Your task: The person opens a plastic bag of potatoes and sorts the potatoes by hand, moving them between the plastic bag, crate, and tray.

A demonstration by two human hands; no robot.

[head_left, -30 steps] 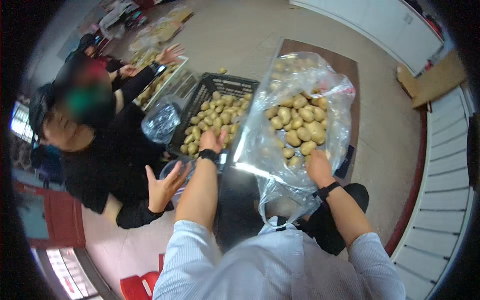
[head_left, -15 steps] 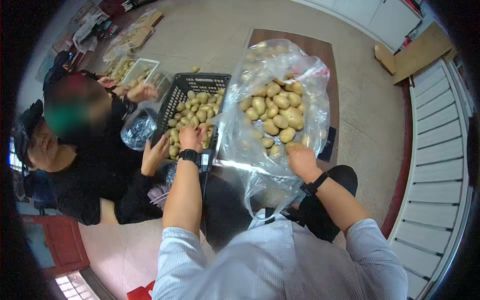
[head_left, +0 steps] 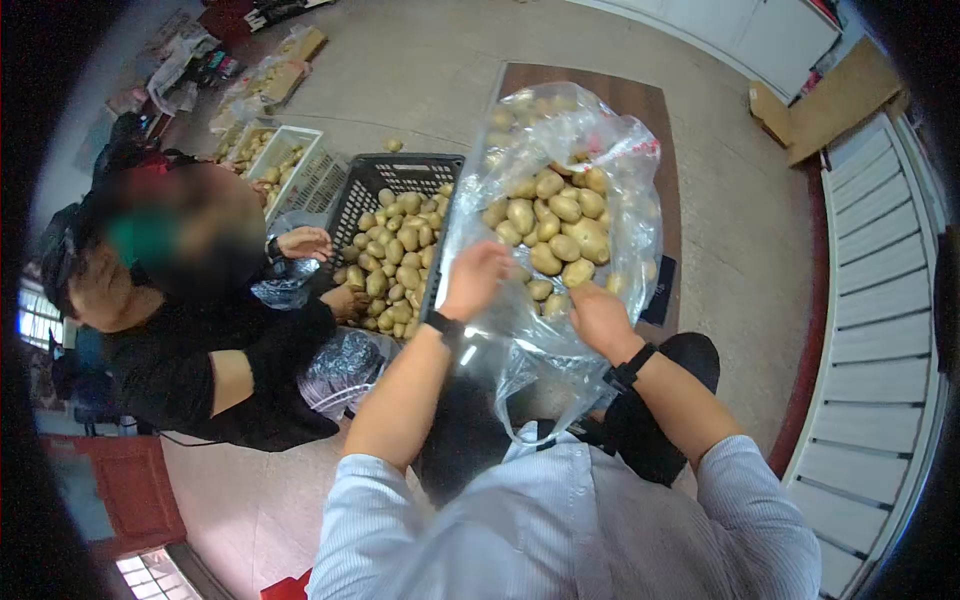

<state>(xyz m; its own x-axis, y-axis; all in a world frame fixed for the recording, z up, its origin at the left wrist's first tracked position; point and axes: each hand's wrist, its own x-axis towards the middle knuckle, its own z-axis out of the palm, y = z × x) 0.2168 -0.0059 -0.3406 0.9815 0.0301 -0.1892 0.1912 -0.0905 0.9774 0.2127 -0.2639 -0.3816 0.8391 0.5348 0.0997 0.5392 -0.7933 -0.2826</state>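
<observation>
A clear plastic bag (head_left: 632, 190) lies wide open in front of me with many potatoes (head_left: 563, 208) inside. My right hand (head_left: 602, 320) is closed on the bag's near right edge, close to the potatoes; its fingertips are partly hidden. Over the left side of the bag is my left hand (head_left: 478, 280), somewhat blurred, and whether it holds anything does not show. Left of it stands a black plastic crate (head_left: 345, 215), filled with more potatoes (head_left: 397, 240).
A person in black sits at the left, one hand (head_left: 347, 303) in the crate's near corner, the other hand (head_left: 303, 243) raised beside it. Behind are white crates (head_left: 318, 172) of potatoes and a loose potato (head_left: 393, 146) on the floor. A brown board (head_left: 640, 82) lies under the bag.
My left hand has moved right, out of the black crate to the bag. My right hand has stayed near the bag's edge. The other person's one hand has reached into the crate.
</observation>
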